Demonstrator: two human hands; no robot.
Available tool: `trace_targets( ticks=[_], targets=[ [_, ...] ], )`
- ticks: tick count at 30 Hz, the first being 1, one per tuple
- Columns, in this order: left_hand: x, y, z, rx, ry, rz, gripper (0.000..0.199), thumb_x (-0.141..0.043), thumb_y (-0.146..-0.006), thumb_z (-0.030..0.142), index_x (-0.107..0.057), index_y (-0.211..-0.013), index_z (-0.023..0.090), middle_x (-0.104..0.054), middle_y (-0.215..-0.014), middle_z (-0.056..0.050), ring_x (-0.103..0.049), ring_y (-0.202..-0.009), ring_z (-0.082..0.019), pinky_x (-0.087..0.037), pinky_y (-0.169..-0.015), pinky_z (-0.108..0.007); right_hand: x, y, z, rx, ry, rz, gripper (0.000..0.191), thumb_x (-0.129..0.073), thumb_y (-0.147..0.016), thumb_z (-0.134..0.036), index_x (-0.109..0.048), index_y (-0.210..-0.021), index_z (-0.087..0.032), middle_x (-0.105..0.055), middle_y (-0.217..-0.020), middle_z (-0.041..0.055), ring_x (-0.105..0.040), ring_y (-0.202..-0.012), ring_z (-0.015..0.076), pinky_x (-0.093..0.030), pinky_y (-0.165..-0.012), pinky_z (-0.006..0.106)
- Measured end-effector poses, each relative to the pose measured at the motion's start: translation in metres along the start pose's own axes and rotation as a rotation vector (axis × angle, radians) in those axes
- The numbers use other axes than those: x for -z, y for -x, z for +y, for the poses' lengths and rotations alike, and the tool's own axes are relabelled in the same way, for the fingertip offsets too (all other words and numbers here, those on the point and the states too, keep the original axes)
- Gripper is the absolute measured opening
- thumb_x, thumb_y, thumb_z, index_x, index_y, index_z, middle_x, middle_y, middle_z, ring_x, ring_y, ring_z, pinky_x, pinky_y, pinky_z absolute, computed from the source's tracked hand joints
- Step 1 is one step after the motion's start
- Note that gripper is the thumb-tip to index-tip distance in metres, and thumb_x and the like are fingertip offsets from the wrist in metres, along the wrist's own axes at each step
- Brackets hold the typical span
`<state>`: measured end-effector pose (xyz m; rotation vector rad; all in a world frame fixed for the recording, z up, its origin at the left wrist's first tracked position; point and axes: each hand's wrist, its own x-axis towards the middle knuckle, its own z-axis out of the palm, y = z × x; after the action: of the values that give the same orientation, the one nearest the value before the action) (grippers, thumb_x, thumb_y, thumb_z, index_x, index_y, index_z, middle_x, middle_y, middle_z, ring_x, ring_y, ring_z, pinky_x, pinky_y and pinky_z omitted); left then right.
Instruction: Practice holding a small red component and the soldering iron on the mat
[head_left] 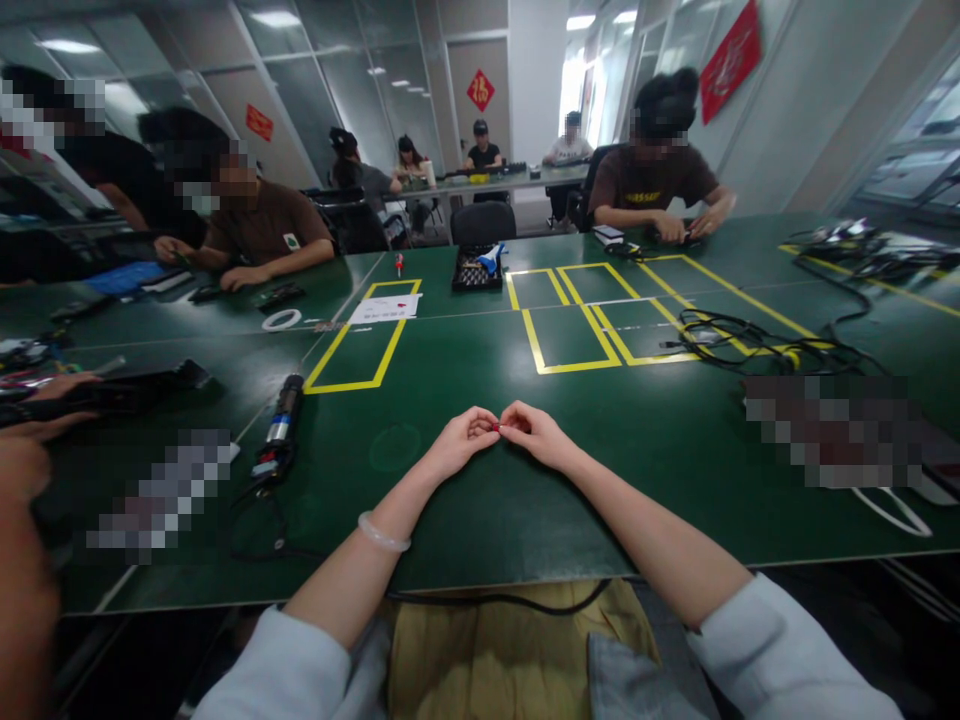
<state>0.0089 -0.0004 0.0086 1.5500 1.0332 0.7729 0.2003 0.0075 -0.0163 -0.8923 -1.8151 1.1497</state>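
Over the green table (450,530), my left hand (463,438) and my right hand (537,436) meet at the fingertips. A tiny red piece (496,428) shows between them, mostly covered by the fingers, and its kind is too small to make out. Both hands are closed in a pinch on it. Around my left wrist is a pale translucent bangle (384,534). Nearest on the left lies a black and silver cylindrical device (282,415) with wires at its lower end.
Yellow tape outlines (577,368) mark the tabletop, with a white paper sheet (385,308) over one. A black tray (478,270) stands at the back. Tangled black cables (720,335) lie right. Co-workers sit opposite; another person's arm (26,520) reaches in at left.
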Motion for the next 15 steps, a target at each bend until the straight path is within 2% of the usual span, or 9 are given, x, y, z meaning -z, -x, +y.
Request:
trace_targets(
  ticks=[6,15],
  targets=[
    [0.0007,-0.0009,-0.0007,-0.018,-0.006,0.005,0.029,-0.068,-0.074,0.034,-0.055,-0.092,0.015,-0.061,-0.088,-0.001,-0.056,-0.077,-0.01,-0.043,-0.075,-0.025,0.0009,0.0017,-0.0046,0.036,0.087,0.03,0.02,-0.061,-0.081,-0.025,-0.056,-0.098,-0.017,-0.055,-0.073,-0.0029,-0.048,-0.061,0.0097,-0.04,-0.06,0.023],
    [0.0021,-0.0014,-0.0028,-0.013,0.014,-0.01,0.03,-0.069,-0.073,0.035,-0.054,-0.091,0.015,-0.061,-0.086,-0.001,-0.057,-0.075,-0.01,-0.043,-0.074,-0.025,-0.0005,0.0006,-0.0009,0.069,0.191,0.05,0.014,-0.061,-0.078,-0.019,-0.059,-0.092,-0.017,-0.057,-0.079,-0.0004,-0.053,-0.067,0.0107,-0.042,-0.063,0.023]
  ],
)
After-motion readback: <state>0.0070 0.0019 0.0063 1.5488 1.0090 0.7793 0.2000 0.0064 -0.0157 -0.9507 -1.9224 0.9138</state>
